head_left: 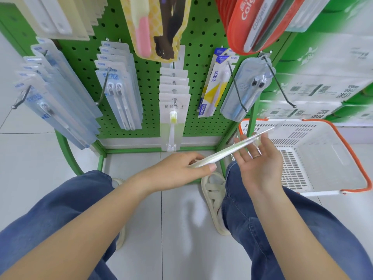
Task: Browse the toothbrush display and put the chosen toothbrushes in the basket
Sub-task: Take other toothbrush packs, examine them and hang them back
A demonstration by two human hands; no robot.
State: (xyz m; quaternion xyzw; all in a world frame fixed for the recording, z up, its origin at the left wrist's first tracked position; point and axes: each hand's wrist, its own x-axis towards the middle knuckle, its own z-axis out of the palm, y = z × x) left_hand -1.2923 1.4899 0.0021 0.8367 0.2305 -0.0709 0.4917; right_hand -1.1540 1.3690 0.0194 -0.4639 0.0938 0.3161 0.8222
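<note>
Nearest the camera, two bare forearms reach forward over blue denim legs and cream strap sandals [215, 199] on the glossy pale tiled floor [177, 229]. The left hand [177, 171] pinches the near end of a flat, thin toothbrush pack [232, 149] between thumb and curled fingers. The pack, pale green and clear plastic, slants up toward 2 o'clock. The right hand [260, 158] lies palm-up with fingers relaxed and spread, the pack's far part crossing over them.

At 3 o'clock stands the basket [323, 170], white slotted plastic with an orange handle; its visible interior holds nothing, and the pack's tip reaches over its near rim.

Farther, at 12 o'clock, the green perforated display board [151, 77] carries metal hooks with hanging blister packs: a white-and-green row [174, 110], twin-brush packs [119, 98], bluish clear packs [58, 93] at 10 o'clock, and red Colgate packs [252, 21] at 1 o'clock.
</note>
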